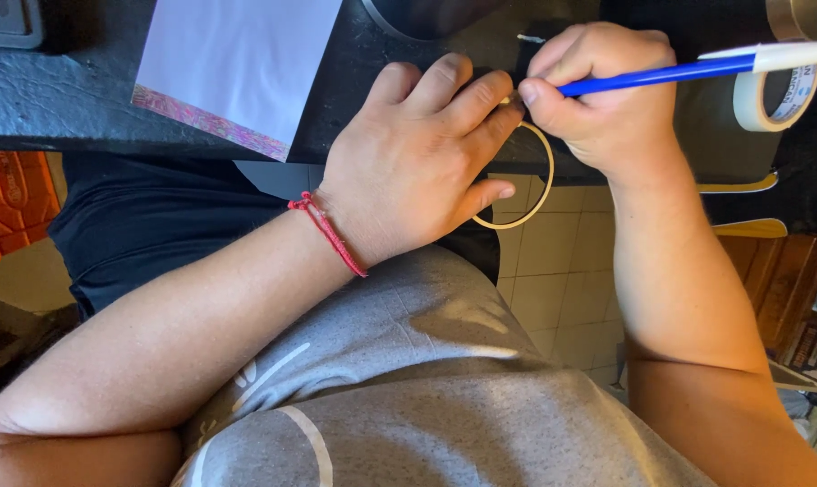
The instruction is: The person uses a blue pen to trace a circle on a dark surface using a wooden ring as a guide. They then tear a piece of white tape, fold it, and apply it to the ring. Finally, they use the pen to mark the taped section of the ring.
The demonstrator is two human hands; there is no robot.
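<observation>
At the near edge of the dark table (57, 108), a thin wooden hoop (542, 194) was pinned flat under the left hand (417, 171), whose fingers were spread and pressed down rather than curled about anything. Roughly half of the ring jutted past the table edge, above the tiled floor (562, 280). A blue pen (652, 77) with a white cap end was pinched between thumb and fingers of the right hand (598, 90), closed firmly on the barrel, its tip set down just beside the left fingertips, at the hoop's upper rim. What exactly was being marked could not be made out.

The hoop was judged light, springy and rather easily bent or cracked; it would best be held flat by broad pressure across its rim, or taken lightly at opposite sides, never squeezed hard. A white sheet of paper (237, 63) with a patterned border lay further left on the table, and a roll of pale tape (783, 95) sat near the pen's far end. A red thread bracelet (327, 233) was worn on the left wrist.
</observation>
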